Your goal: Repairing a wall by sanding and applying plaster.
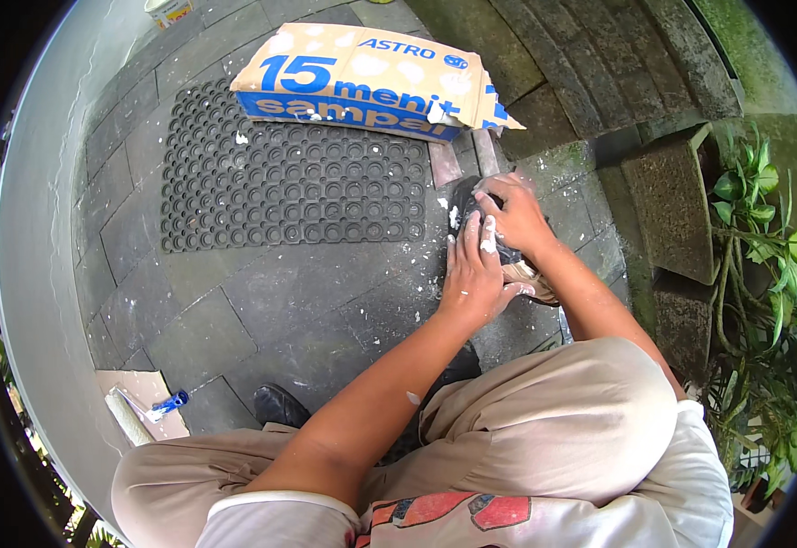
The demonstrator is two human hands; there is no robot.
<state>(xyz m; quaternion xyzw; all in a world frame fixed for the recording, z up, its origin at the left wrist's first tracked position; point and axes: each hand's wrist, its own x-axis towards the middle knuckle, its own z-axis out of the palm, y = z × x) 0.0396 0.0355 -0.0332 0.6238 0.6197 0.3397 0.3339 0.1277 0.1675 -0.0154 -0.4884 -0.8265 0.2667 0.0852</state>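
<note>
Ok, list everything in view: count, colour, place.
Cardboard box: 1, brown and blue, top
Rubber mat: 1, black, centre left
Tub: 1, white, top left
Paint roller: 1, white, blue handle, lower left
Cardboard piece: 1, tan, by roller
Paving slabs: many, grey, throughout
White bits: many, on paving slabs
Stonework: several, grey, upper right
Plants: several, green, right
Wall: 1, grey, left
Black item: 1, kind unclear, centre
Shoe: 1, black, lower centre
Trousers: 1, beige, bottom
Left grip: 1, whitened, on black item
Right grip: 1, bare, on black item
</note>
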